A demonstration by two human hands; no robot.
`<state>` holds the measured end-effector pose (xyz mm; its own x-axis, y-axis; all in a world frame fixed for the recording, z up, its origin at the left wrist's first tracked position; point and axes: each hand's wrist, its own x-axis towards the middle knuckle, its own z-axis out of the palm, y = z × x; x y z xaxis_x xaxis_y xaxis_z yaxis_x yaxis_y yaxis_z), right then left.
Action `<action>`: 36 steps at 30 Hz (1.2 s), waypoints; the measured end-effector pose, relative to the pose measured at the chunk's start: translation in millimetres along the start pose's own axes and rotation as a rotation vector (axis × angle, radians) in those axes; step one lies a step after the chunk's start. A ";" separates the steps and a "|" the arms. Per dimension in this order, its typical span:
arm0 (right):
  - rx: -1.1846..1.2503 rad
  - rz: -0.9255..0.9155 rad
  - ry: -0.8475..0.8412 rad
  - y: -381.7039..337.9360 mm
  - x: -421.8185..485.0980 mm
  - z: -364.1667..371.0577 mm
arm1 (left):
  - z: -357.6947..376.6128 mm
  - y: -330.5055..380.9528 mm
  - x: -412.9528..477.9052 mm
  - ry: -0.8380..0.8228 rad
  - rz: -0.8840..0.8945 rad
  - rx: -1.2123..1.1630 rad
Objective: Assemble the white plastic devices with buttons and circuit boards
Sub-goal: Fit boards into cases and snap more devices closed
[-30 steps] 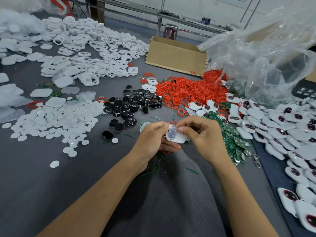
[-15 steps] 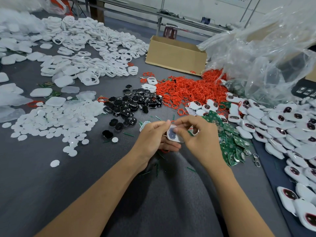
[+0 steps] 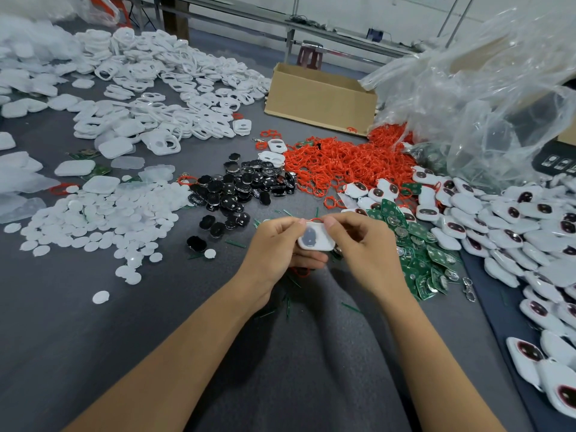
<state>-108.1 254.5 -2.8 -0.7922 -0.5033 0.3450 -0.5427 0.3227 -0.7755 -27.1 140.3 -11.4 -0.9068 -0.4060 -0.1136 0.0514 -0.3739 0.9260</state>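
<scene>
A white plastic device shell (image 3: 315, 238) with a dark oval window sits between both hands above the grey table. My left hand (image 3: 278, 247) grips its left side and cups it from below. My right hand (image 3: 363, 243) pinches its upper right edge, where a red ring just shows behind the shell. Green circuit boards (image 3: 417, 254) lie in a heap just right of my right hand. Black buttons (image 3: 241, 190) are piled beyond my left hand. Red rubber rings (image 3: 349, 165) are heaped further back.
White round discs (image 3: 99, 219) spread at the left and white frame shells (image 3: 149, 88) fill the far left. Several finished white devices (image 3: 511, 226) cover the right side. A cardboard box (image 3: 321, 98) and a crumpled clear plastic bag (image 3: 486, 98) stand at the back right.
The shell has turned so its dark window faces up. My right thumb and forefinger have shifted to its top edge. Both hands stay in the same spot.
</scene>
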 end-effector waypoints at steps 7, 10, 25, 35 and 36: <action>0.203 0.134 -0.028 3.0 2.4 -0.4 | 0.5 -3.1 -0.5 -0.009 0.035 0.083; 0.197 0.137 -0.004 2.8 1.7 1.6 | 1.3 -4.2 -0.6 0.006 0.054 0.103; -0.603 0.169 0.203 22.2 4.6 -51.4 | -3.8 -5.7 3.5 0.159 0.078 0.105; -0.732 0.394 0.030 30.5 2.0 -64.7 | -5.1 -5.8 4.7 0.170 0.079 0.079; -0.734 0.400 0.010 31.2 2.1 -63.4 | -5.2 -5.7 4.7 0.164 0.080 0.079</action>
<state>-144.4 314.3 7.2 -0.9642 -0.2343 0.1243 -0.2616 0.9172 -0.3004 -29.5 136.2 -19.1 -0.8205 -0.5646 -0.0893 0.0823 -0.2712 0.9590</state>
